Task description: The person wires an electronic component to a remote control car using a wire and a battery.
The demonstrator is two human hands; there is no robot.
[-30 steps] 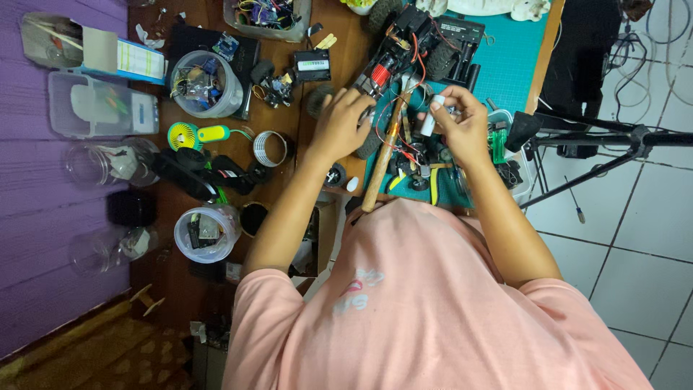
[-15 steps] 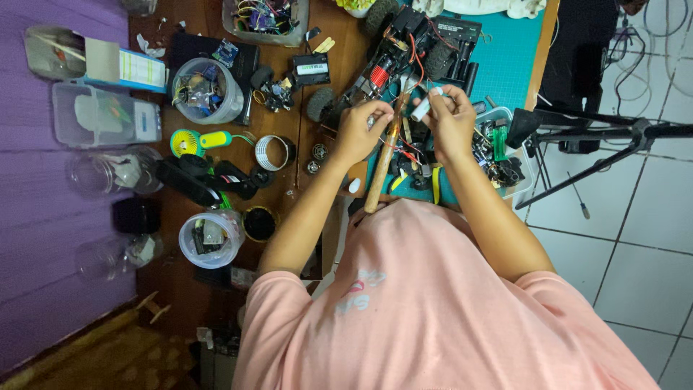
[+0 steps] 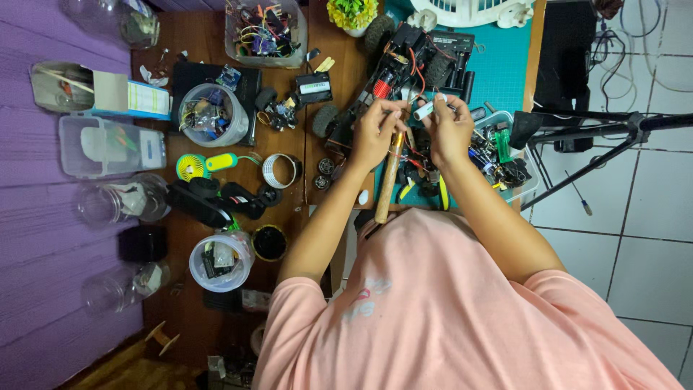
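Observation:
My left hand (image 3: 374,133) and my right hand (image 3: 449,130) are raised close together over a radio-controlled car chassis (image 3: 408,61) with black wheels and red wires. A small white cylinder (image 3: 425,110) is pinched in my right hand's fingertips. The fingers of my left hand are pinched on a small part right next to the cylinder's left end; it is too small to tell what it is. A wooden tool handle (image 3: 386,180) lies on the teal cutting mat (image 3: 498,65) under my left wrist.
A clear tray of electronic parts (image 3: 505,155) sits right of my hands. On the brown table (image 3: 317,43) are round tubs of parts (image 3: 213,115), a yellow mini fan (image 3: 191,167), a tape roll (image 3: 280,170), plastic boxes and jars. A black tripod (image 3: 613,126) stands at the right.
Both hands have drawn closer together above the car chassis, the left moving right toward the right hand. The white cylinder stays in my right fingers.

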